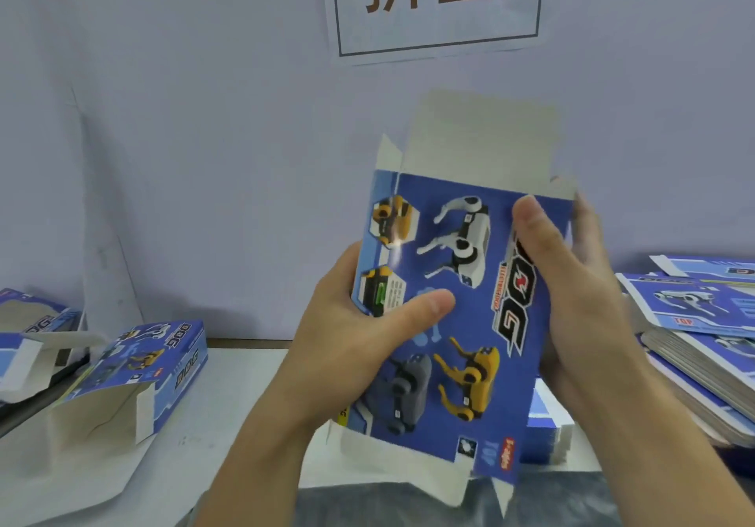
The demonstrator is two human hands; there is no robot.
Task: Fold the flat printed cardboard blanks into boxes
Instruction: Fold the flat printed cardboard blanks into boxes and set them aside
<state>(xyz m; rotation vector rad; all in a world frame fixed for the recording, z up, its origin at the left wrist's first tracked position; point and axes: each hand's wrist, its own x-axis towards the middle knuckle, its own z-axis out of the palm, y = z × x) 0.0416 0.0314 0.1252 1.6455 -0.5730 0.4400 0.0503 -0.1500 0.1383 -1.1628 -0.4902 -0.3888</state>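
A: Status on the blank?

B: Blue printed cardboard blank (457, 306) is mid-frame, held up off the table (228, 412), printed face toward the camera. Robot-dog art and "DOG" logo run sideways on it. Plain white top flap (482, 134) stands open at the upper edge, white flaps hang loose at the bottom edge.

A: Hands?

B: Left hand (359, 322) grips the blank's left edge, thumb laid flat across the printed face, fingers behind, hidden. Right hand (572, 281) grips the right edge, thumb on the face near the logo, fingers wrapped round the back. Both curled round the card, neither spread.

A: Is it squared up into a box?

B: Can't tell from this angle; only the front panel and a narrow left side strip show.

A: Rest of the table?

B: Lower left of frame: a folded box (151, 363) lying on its side, end flaps open. Far left edge: another open box (28, 334), partly cut off. Right edge: stack of flat blanks (702, 322), same print, fanned unevenly. A smaller pile of blanks (547, 432) sits just behind the held one, lower right. Top centre: a paper sign (437, 3) with two large characters on the wall.
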